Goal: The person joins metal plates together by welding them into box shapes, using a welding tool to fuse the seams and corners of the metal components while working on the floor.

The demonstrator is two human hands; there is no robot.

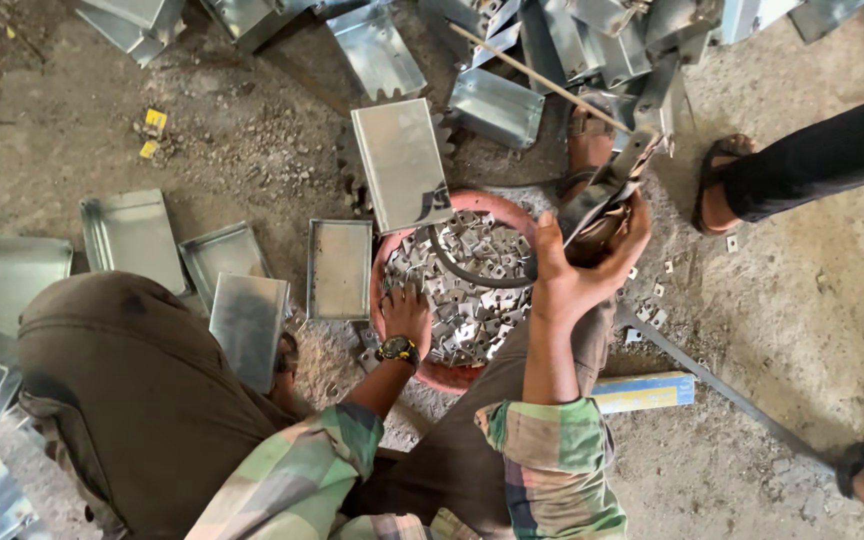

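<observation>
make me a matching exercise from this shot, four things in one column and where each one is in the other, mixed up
Things:
1. left hand
2. right hand
3. blue and yellow box
4. sandalled foot

Places:
A. flat on the ground beside the person's right knee
B. spread on the small metal pieces in the red basin
C. raised at the basin's right edge, gripping a folded metal part
D. on the ground at upper right, belonging to another person

Pairs: 1-B, 2-C, 3-A, 4-D
</observation>
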